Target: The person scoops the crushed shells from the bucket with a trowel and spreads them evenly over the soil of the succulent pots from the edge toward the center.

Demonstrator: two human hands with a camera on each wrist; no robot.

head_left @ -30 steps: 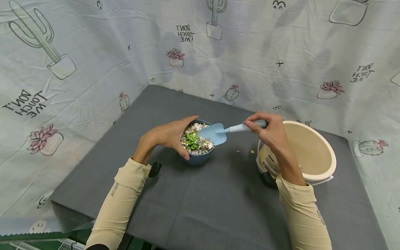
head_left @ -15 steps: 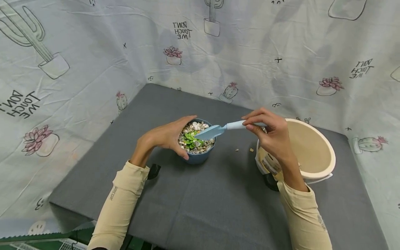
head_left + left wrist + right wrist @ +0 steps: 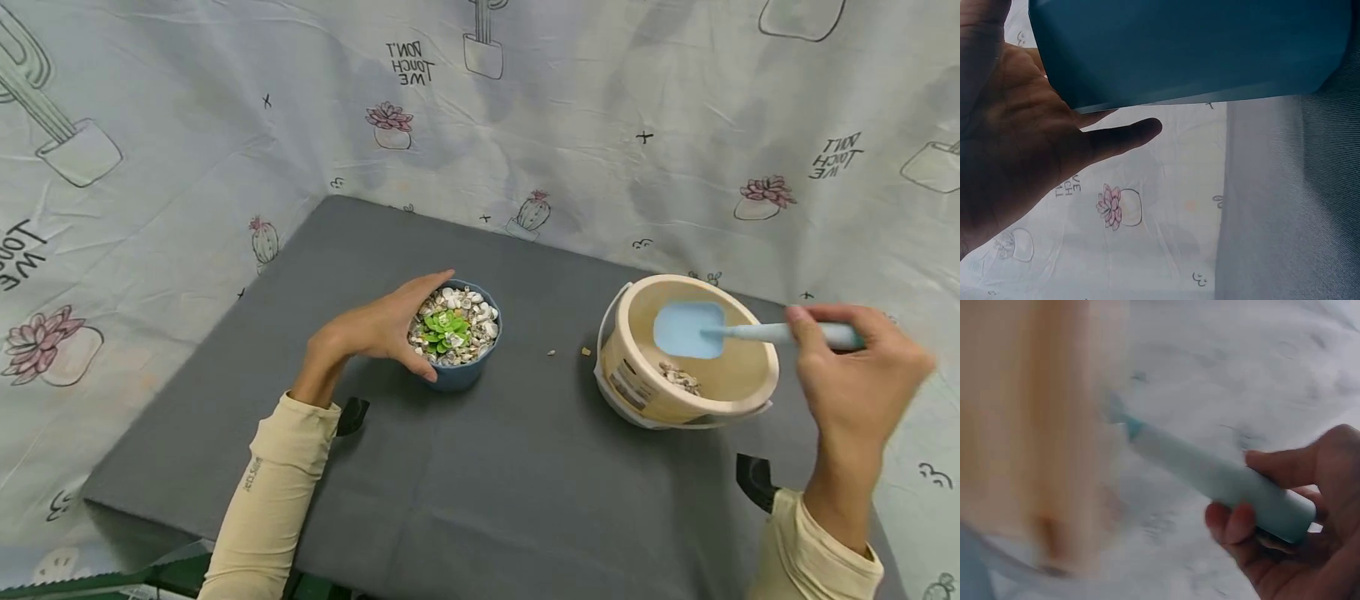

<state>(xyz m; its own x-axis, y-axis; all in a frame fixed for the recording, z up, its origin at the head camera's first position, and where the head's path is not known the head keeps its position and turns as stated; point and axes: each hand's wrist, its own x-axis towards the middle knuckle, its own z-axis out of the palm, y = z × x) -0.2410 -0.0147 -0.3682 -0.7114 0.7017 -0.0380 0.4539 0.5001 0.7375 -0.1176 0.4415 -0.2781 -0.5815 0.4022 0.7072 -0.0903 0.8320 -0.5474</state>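
Trowel [image 3: 701,332] has swung right from the blue pot [image 3: 453,337] and now hangs over the cream bucket [image 3: 686,354], its handle clamped in the right hand's [image 3: 855,379] fingers [image 3: 1235,522]. Left hand [image 3: 367,332] still cups the pot, fingers curled round it.

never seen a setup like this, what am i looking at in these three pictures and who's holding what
No machine here: a person wears three cameras. The wide picture comes from the head and looks down at a grey mat walled in by cactus-print cloth. The other two come from the wrists, very close up.

The left hand wraps around a small blue pot holding a green succulent among pebbles; the left wrist view shows that pot's side and the palm. The right hand grips a pale blue trowel, whose blade hangs over a tilted beige bucket with a few pebbles inside. The blurred right wrist view shows fingers round the handle.
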